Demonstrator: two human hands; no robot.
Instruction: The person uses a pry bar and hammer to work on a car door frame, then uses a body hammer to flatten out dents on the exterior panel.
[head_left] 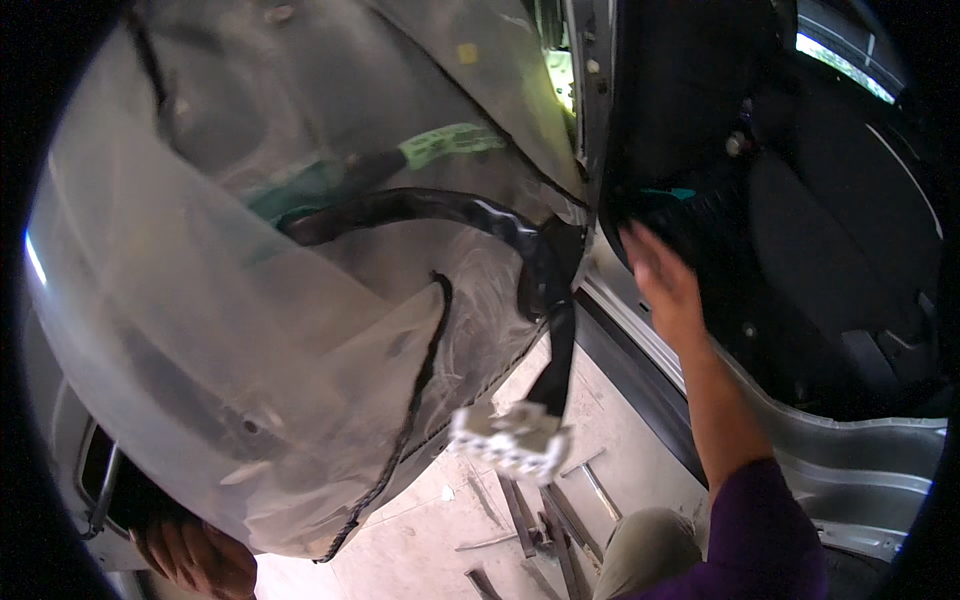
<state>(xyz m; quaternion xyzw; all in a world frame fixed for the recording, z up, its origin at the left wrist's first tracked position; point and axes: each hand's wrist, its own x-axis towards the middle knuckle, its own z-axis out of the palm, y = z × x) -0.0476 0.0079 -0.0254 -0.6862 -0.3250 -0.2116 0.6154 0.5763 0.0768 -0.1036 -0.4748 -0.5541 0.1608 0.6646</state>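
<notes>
Door panel (250, 300), plastic-sheeted, tilted: your left hand (195, 555) grips its lower edge, fingers curled. White connector (510, 440) dangles right of it on a near-vertical harness. Right hand (660, 285), fingers open, empty, reaches beyond.
</notes>
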